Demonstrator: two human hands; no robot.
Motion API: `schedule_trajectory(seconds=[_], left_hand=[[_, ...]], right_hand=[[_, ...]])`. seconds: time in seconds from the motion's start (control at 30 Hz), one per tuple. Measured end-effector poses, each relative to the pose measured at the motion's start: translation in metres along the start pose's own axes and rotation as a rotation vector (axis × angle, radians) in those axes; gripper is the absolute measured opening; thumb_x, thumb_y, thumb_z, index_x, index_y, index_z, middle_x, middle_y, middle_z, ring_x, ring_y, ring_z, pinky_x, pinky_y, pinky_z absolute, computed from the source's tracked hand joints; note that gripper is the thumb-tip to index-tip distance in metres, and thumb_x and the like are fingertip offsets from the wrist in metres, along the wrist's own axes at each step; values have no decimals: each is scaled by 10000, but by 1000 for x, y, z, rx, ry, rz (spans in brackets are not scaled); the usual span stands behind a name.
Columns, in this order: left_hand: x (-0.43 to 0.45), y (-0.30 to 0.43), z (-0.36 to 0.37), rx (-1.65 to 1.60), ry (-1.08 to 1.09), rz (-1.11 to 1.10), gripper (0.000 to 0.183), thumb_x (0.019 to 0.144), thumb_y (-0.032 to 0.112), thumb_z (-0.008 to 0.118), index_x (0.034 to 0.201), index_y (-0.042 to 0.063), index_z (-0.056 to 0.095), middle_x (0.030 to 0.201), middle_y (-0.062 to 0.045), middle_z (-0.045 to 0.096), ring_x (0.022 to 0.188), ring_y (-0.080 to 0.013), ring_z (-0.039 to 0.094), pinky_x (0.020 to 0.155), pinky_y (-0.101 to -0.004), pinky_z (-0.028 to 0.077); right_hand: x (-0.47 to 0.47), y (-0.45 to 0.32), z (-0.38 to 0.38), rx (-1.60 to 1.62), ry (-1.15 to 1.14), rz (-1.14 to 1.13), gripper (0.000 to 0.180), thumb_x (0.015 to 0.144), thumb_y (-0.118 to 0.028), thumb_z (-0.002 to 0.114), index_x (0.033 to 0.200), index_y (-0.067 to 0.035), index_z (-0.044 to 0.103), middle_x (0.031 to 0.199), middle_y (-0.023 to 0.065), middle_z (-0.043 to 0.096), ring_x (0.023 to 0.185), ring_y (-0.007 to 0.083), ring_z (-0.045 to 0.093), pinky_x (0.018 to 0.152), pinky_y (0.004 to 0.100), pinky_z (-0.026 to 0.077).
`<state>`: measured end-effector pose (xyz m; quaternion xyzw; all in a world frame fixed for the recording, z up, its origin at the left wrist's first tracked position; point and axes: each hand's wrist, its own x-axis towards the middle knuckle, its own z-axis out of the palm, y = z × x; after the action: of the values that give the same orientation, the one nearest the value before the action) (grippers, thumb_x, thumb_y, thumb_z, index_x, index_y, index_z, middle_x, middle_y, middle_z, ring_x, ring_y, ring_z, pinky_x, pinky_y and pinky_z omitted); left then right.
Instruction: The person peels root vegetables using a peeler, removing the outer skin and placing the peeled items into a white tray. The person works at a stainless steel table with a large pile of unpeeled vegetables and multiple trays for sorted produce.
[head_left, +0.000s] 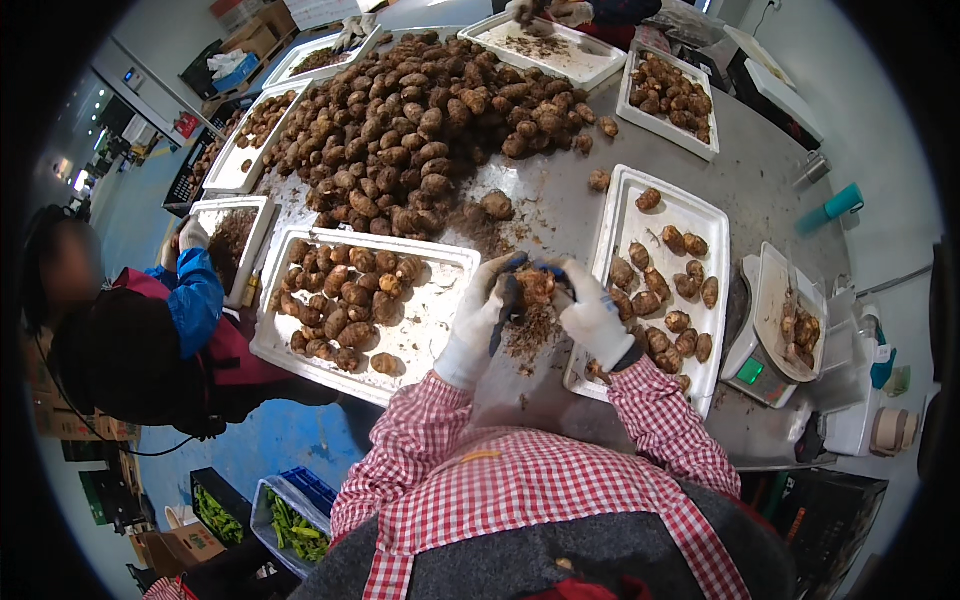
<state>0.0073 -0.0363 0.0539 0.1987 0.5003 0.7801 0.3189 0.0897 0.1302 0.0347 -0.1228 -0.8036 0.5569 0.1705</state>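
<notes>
My left hand (480, 315), in a white knit glove with blue-coated fingers, grips a brown taro corm (535, 285). From the other side my right hand (596, 311), gloved alike, has its fingers on the same corm; whether it also holds a small tool is hidden. Fibrous root scraps (531, 337) lie on the metal table just below. To the left stands a white foam tray (420, 330) with many taro corms (337, 292) in it. Another white foam tray (667, 202), on my right, holds scattered corms (679, 322) and sits partly beneath my right forearm.
A large heap of taro (405, 127) covers the metal table's (765, 187) far middle. A digital scale (765, 322) bearing a loaded bag stands right, below a teal bottle (844, 201). A co-worker (150, 322) sits left by a tray (259, 225); another person's gloved hands (551, 11) work opposite.
</notes>
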Motion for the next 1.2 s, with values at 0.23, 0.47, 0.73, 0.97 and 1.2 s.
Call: schedule_trajectory(seconds=[0.23, 0.47, 0.73, 0.97, 1.2], left_hand=[[3, -25, 3, 262, 103, 115, 404, 1002, 175, 501, 1339, -40, 447, 1257, -137, 554, 1129, -176, 554, 994, -298, 457], [-3, -32, -4, 480, 44, 195, 721, 909, 514, 651, 1321, -40, 442, 1288, -170, 547, 1184, -233, 551, 981, -357, 475], [2, -16, -7, -126, -13, 65, 565, 954, 322, 624, 1335, -54, 445, 1256, -157, 586, 1140, -193, 586, 1000, -308, 475], [9, -22, 5, -119, 30, -17, 698, 935, 475, 593, 1392, -27, 429, 1262, -121, 581, 1139, -192, 574, 966, -318, 478], [-3, -31, 2, 87, -84, 126, 498, 1030, 286, 506, 1390, -45, 414, 1329, -147, 491, 1207, -217, 539, 1015, -308, 468]], right_hand=[[-6, -18, 0, -103, 62, -302, 192, 836, -7, 653, 1012, 34, 587, 1042, 148, 590, 932, 263, 599, 821, 338, 494], [6, -7, 2, 384, -38, 361, 140, 911, -31, 583, 1044, 13, 571, 898, 99, 608, 820, 157, 585, 738, 312, 501], [-13, 22, -14, -50, -149, 181, 262, 987, -220, 548, 1105, 3, 621, 916, 80, 632, 813, 180, 577, 759, 303, 476], [-22, -10, 2, 127, -28, -49, 412, 1008, -265, 573, 1305, 15, 516, 1116, 62, 619, 1004, 136, 577, 916, 275, 465], [-22, -16, 18, 361, 86, 16, 370, 929, -58, 617, 1292, -17, 551, 1085, 57, 582, 1004, 128, 566, 866, 260, 484]])
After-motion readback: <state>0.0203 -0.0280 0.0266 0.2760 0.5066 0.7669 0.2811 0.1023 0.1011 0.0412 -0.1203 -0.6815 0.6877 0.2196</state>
